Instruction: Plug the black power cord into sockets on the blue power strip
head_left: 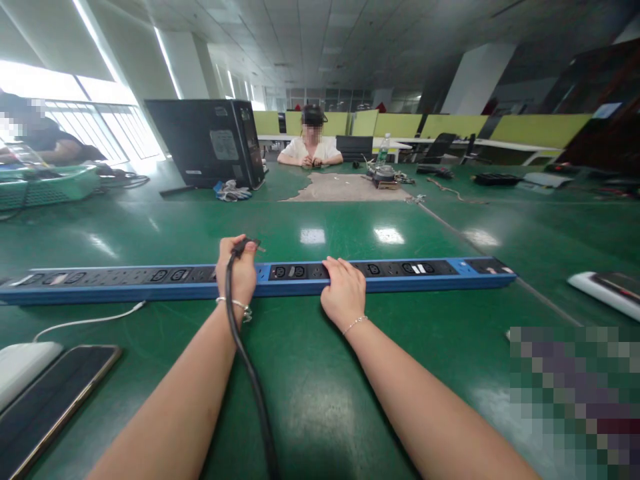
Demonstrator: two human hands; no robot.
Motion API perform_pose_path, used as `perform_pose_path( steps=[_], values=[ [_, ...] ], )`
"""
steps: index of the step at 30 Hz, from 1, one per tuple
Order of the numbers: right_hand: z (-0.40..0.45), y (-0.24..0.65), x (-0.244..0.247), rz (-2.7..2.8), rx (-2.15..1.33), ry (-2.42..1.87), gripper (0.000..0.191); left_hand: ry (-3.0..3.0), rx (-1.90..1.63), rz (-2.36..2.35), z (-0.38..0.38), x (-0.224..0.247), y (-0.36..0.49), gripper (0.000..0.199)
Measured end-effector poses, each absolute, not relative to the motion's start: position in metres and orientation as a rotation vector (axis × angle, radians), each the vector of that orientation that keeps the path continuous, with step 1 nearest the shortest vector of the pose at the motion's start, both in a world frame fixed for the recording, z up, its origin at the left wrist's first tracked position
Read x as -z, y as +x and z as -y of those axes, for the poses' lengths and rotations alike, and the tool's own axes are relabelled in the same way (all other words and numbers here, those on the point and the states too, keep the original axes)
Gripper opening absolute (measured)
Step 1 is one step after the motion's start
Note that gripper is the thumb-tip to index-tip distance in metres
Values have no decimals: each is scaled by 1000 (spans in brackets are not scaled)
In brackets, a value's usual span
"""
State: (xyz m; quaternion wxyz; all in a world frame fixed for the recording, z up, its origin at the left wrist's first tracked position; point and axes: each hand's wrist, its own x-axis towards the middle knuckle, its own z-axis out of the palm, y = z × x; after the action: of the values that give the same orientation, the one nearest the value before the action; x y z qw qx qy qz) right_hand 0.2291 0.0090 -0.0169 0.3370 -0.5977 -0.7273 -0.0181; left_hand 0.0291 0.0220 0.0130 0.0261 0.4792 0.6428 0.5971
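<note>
The person's left hand has its fingers closed around a black plug, with the prongs pointing toward the worktop's right side. The black cable runs from it over the wrist and out of view toward the near side. The right hand has its fingers spread over the top of the blue power strip, apparently bracing it. Whether the left hand also touches the strip cannot be told.

The strip lies lengthwise across the worktop, roughly parallel to the far edge; its right end is in sight, its left end runs out of view. The step in hand looks like holding the plug ready at the strip while the other hand steadies it. Any seating of the plug would call for turning the prongs downward and squaring them to a matching socket, with the strip kept from sliding.

Toward the worktop's far left corner stands a green basket, holding something clear and plastic-looking; the rest of its contents is too blurred to name. Near the far edge, right of a co-worker, stands a clear bottle; how full it is cannot be told.
</note>
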Motion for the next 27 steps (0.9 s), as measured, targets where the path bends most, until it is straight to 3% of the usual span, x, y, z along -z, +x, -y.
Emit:
perform_pose_path(
  steps=[8, 27],
  values=[
    [-9, 228, 16, 1878, 16, -1549, 50, 1702, -1321, -1944, 1, -15, -11, 31],
    [-9, 228, 15, 1890, 8, -1563, 51, 2107, -1295, -2096, 0, 8, 0, 30]
  ],
)
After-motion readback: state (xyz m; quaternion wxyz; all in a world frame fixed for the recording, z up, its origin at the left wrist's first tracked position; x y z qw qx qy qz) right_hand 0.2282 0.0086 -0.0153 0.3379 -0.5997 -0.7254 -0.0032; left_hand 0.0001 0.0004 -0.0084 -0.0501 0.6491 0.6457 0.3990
